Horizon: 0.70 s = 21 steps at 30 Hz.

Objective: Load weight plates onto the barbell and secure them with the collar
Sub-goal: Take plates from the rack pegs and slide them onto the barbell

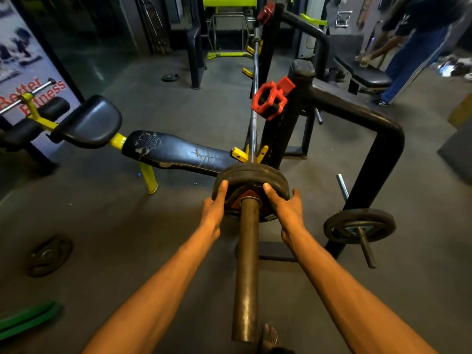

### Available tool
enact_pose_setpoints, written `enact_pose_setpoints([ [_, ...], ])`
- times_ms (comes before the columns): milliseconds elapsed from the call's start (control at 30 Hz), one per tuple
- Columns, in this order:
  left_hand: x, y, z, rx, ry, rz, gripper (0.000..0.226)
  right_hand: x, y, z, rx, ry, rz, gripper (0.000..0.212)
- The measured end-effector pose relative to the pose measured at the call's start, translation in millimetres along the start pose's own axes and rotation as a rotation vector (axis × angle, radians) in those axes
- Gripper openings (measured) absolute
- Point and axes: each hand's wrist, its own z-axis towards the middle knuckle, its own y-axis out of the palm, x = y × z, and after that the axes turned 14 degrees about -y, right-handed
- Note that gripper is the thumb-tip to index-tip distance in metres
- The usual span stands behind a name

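Note:
A barbell rests on a black rack, and its thick sleeve [246, 264] points straight at me. Black weight plates [251, 176] sit on the sleeve close to the rack upright. My left hand [214, 208] grips the left rim of the outer plate. My right hand [283, 208] grips its right rim. A red collar [268, 98] hangs on the rack upright above the plates, apart from both hands. A second red collar [265, 12] is at the far end of the bar.
A worn black bench [176, 152] with yellow legs lies to the left. One plate [358, 224] sits on a rack storage peg at right. Loose plates lie on the floor [49, 255] and further back [170, 77]. A person [419, 44] stands at the back right.

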Motion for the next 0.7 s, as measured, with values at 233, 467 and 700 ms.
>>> enact_pose_setpoints([
  [233,4.1,-3.2,-7.4,0.021,0.051,0.001,0.077,-2.4,-3.6,-8.7,-0.044,-0.089,-0.041,0.075],
  [467,29.0,-12.4,-44.4,0.244,0.389,0.083,0.049,-39.1,-24.9,-30.9,-0.050,-0.324,-0.258,0.043],
  [700,51.5,29.8,-120.8,-0.008,0.642,0.139,0.022,-76.4,-70.7,-69.2,-0.018,-0.482,-0.266,0.017],
])
